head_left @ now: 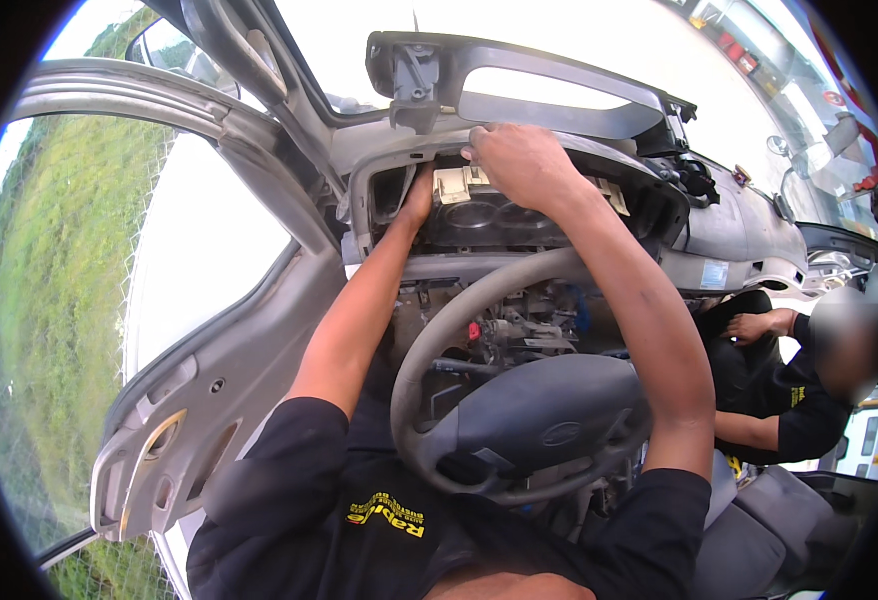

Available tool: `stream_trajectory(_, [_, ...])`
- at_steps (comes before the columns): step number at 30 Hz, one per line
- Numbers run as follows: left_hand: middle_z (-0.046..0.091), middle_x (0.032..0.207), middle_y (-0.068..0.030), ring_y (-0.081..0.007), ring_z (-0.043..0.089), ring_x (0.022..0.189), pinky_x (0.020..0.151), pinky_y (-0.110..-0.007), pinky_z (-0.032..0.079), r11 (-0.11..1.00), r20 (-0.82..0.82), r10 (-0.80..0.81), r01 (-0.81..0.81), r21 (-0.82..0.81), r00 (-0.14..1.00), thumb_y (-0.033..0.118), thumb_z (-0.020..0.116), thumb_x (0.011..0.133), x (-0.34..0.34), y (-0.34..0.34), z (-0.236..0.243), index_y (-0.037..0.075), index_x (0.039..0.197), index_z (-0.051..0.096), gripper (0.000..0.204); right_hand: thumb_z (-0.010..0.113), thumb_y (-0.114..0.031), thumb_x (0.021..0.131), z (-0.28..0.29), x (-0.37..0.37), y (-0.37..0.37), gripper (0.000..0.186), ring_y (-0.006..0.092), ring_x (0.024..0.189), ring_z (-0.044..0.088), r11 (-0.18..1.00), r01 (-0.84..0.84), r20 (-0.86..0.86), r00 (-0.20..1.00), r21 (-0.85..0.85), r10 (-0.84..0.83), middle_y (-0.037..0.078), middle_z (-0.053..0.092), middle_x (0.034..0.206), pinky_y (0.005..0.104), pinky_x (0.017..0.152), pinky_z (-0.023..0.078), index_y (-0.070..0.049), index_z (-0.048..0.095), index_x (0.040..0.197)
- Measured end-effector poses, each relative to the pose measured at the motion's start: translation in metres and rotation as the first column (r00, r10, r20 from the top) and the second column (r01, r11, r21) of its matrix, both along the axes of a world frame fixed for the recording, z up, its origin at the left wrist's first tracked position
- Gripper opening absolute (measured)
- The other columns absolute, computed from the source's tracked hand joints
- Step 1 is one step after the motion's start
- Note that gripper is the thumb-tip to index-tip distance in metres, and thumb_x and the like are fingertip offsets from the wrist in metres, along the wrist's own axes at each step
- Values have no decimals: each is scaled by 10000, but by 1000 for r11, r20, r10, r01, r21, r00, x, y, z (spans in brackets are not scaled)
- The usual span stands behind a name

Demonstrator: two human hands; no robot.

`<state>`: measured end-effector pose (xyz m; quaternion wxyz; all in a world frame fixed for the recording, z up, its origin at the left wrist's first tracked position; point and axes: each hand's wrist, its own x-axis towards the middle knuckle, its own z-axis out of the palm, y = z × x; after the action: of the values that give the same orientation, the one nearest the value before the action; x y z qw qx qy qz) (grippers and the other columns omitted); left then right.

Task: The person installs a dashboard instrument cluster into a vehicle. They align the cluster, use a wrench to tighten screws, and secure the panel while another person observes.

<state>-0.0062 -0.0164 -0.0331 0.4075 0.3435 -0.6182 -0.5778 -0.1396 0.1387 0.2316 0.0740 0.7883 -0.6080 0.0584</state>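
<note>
Behind the steering wheel [549, 405], the instrument cluster [481, 222] sits within the dashboard [744, 215] opening, a cream block [451, 186] at its upper edge. The left hand [420, 197] reaches in beside its left end, the right hand [525, 168] over its top; with fingertips partly hidden, I cannot tell whether either grip is closed on anything. The cluster looks light and stiff, its face probably brittle and easily scratched, so best held by its outer edges
</note>
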Motion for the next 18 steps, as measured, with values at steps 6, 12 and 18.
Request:
stream_trajectory(6, [394, 1680, -151, -278, 343, 1555, 1285, -405, 245, 999, -54, -12, 15, 43, 998, 451, 370, 1152, 14, -22, -17, -19, 1624, 399, 666, 600, -248, 1038, 8, 27, -20, 298, 444, 917, 722, 997, 74, 164, 984, -12, -71, 239, 741, 963, 536, 868, 565, 26, 683, 953])
stream_trajectory(12, [439, 1651, -169, -279, 386, 1523, 1270, -409, 258, 957, 84, -10, -15, 291, 996, 452, 348, 1145, -2, 19, 3, -31, 1605, 416, 671, 656, -248, 998, 4, -31, 18, 312, 453, 792, 678, 975, 198, 326, 932, -97, -157, 260, 690, 845, 545, 757, 496, 28, 660, 852])
stream_trajectory(18, [671, 1367, -125, -233, 668, 1213, 1063, -387, 524, 810, -78, 132, -62, 583, 988, 389, 451, 1132, 13, 45, 58, -17, 1454, 555, 528, 702, -175, 942, 13, -39, 29, 275, 423, 714, 628, 953, 151, 417, 908, -264, -28, 214, 632, 722, 502, 696, 475, 47, 637, 794])
